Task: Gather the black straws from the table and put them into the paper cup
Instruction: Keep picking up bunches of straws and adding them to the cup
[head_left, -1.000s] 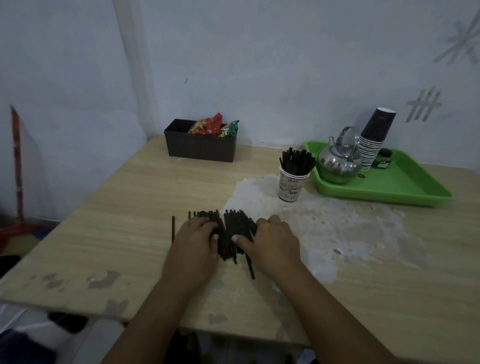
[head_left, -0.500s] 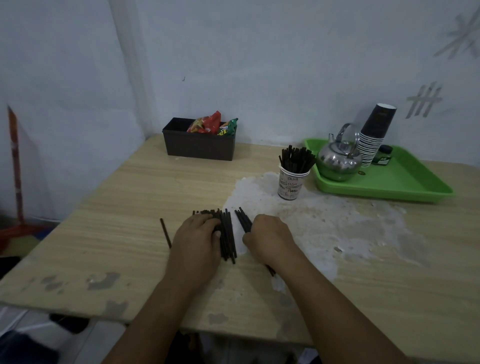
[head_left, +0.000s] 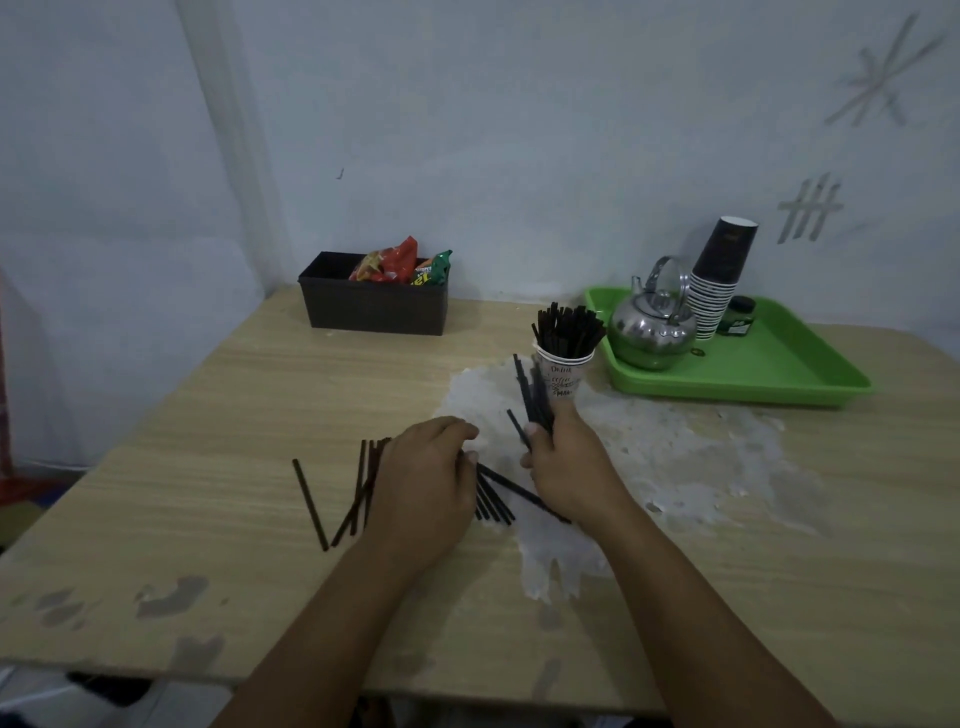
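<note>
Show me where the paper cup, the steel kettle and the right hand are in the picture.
paper cup (head_left: 563, 376): head view, on its printed white wall.
steel kettle (head_left: 649, 332): head view, on its round body.
right hand (head_left: 569, 462): head view, on the back of the hand, which grips straws.

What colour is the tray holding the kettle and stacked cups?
Bright green: the tray shows clearly in the head view, the only one available.

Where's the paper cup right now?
Head view, right of centre: the paper cup stands on the table, just left of the green tray, beyond the right hand.
</note>
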